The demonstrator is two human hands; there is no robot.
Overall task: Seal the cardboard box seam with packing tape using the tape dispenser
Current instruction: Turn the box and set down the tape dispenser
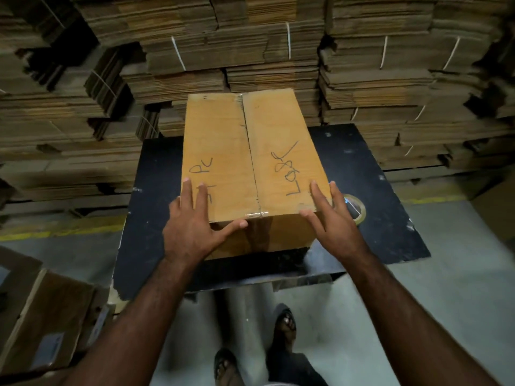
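A tan cardboard box with handwritten marks stands on a black tabletop. Its two top flaps meet at a dark centre seam running away from me; short bits of clear tape show at both ends. My left hand rests spread on the box's near left corner, thumb along the front edge. My right hand lies spread against the near right corner, fingers on the top. A roll of packing tape lies on the table just right of the box, partly hidden by my right hand.
Tall stacks of flattened, strapped cardboard wall in the far side and both flanks. An open carton sits on the floor at the lower left. My sandalled feet stand on grey floor beneath the table's near edge.
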